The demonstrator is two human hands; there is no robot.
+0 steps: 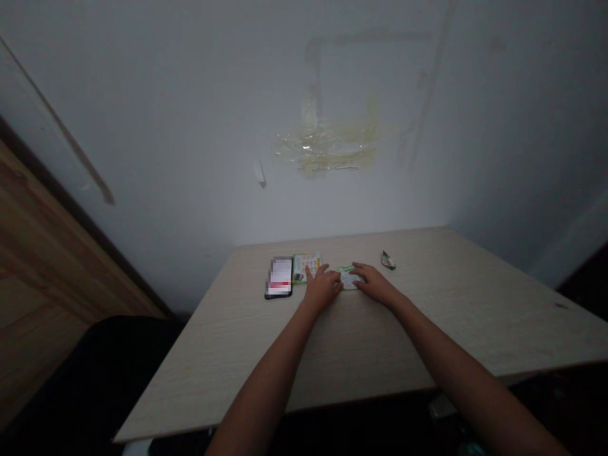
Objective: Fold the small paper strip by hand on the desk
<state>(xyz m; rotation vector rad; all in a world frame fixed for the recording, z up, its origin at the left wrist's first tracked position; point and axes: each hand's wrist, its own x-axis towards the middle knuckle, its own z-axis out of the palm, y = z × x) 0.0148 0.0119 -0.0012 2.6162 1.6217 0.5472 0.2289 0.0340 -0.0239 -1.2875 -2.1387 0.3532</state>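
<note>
1. Forearms run out from the near edge of the worktop (361,354) toward its far middle.
2. Left hand (323,288) and right hand (375,283) lie side by side, each grip released, fingers flat. Fingertips of both press on a small paper slip (349,279) between them.
3. Slip: pale, green print at far edge, flat on worktop. Likely light, thin, floppy, easily creased; best lifted by a free corner.
4. Left of hands: green printed card (306,266), then phone (278,277), screen lit.
5. Right, apart: small crumpled wrapper (388,259).
6. Beyond: wall (190,126), tape residue (327,149).
</note>
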